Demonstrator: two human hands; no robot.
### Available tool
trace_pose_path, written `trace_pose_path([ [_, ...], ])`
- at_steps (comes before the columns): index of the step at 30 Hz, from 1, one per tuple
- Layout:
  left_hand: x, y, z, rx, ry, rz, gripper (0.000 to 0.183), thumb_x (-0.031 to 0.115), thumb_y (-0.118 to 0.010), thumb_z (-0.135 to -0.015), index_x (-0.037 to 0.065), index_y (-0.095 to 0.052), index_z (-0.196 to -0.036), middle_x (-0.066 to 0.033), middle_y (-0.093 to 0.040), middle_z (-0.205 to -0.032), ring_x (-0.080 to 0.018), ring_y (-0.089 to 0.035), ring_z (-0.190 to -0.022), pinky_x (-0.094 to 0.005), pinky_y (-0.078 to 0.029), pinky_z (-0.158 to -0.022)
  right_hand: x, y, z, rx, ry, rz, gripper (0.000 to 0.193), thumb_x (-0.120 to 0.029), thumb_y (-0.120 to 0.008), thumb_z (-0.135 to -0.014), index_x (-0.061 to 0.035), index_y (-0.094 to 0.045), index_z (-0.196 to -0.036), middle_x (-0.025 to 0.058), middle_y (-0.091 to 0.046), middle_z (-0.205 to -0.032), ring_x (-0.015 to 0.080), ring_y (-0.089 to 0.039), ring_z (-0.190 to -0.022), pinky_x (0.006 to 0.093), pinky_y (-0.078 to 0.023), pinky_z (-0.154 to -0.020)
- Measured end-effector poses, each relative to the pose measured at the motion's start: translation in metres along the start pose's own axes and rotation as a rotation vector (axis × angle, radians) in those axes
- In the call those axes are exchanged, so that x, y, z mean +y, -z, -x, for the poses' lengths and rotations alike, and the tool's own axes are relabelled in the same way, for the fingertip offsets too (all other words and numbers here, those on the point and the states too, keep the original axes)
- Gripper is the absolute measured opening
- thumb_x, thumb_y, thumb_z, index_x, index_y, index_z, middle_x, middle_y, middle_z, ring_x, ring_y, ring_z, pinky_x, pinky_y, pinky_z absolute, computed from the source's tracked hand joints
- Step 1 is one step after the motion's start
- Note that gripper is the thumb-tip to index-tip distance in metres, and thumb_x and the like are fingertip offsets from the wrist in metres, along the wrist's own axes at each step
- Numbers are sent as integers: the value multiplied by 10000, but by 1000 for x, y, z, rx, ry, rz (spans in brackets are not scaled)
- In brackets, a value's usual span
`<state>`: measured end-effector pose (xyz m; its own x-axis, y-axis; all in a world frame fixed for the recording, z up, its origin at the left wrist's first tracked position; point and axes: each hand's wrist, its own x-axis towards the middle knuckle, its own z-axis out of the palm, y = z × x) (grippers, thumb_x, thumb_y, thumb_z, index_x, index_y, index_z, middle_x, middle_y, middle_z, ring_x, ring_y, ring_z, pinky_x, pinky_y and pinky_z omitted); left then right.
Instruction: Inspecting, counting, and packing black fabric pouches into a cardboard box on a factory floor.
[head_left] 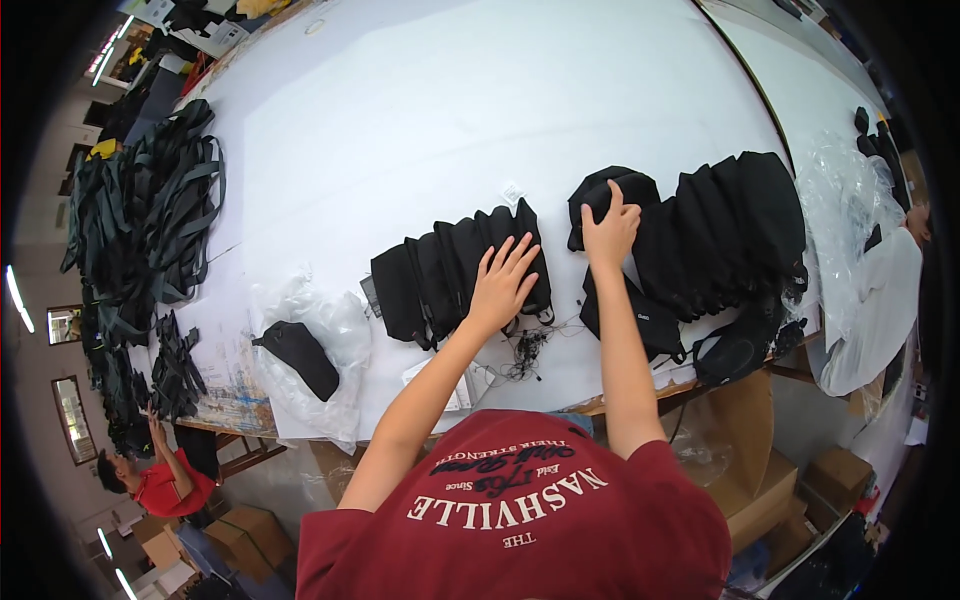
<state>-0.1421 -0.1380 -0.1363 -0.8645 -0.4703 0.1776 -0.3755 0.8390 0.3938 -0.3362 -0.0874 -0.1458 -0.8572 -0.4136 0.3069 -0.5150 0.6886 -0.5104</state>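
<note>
- Left hand (pixel 502 290): fingers spread, palm down over the right end of the left row of black pouches (pixel 400 290); gripping nothing visible.
- Right hand (pixel 612 232): thumb and fingers apart, touching the end pouch (pixel 590 192); cannot tell whether the grip is closed.
- Step, my reading: steadying the left row while handling that one pouch. Next move likely calls for a secure hold on it, left palm keeping the row from toppling.
- End pouch: under the right hand's fingers, ahead and to the right of the left hand, at the left end of the right row of black pouches (pixel 715 230).
- Near edge, between the arms: tangle of dark threads (pixel 525 355).
- Farther left on the white surface (pixel 400 130): another pouch (pixel 302 360) on clear plastic (pixel 345 345); beyond, heaped dark straps (pixel 145 215).
</note>
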Motion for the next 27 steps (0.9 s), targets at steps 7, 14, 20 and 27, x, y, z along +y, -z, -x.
trace_pose_path([
  [7,0,-4,1,5,-1,27,430,288,-478,-916,149,-445,-1321,-5,-334,-1445,-227,-308,-1318,-419,-199,-1076,32,2,-13,-280,-176,6,464,-406,-675,-732,-100,-466,-1012,149,-556,-915,351,-574,-852,439,-461,-697],
  [14,-1,-4,-2,25,-9,14,424,281,-486,-908,149,-455,-1310,-2,-343,-1439,-228,-322,-1304,-417,-203,-1071,55,40,33,-170,-289,-904,351,-153,-571,-804,-106,-412,-1114,46,-568,-877,179,-548,-724,327,-433,-662],
  [20,-2,-4,-2,23,-6,24,420,277,-491,-904,154,-459,-1304,-3,-347,-1436,-226,-322,-1302,-416,-197,-1072,32,70,45,-365,-569,-1336,589,4,-529,-769,-114,-319,-1306,75,-602,-971,112,-536,-754,259,-433,-677],
  [27,3,-3,-8,35,26,213,450,247,-479,-912,172,-415,-1351,-8,-336,-1443,-234,-320,-1304,-423,-183,-1075,-1,36,91,-597,-23,-576,746,-67,-569,-717,-133,-255,-1391,192,-577,-1115,366,-568,-1008,393,-462,-852],
])
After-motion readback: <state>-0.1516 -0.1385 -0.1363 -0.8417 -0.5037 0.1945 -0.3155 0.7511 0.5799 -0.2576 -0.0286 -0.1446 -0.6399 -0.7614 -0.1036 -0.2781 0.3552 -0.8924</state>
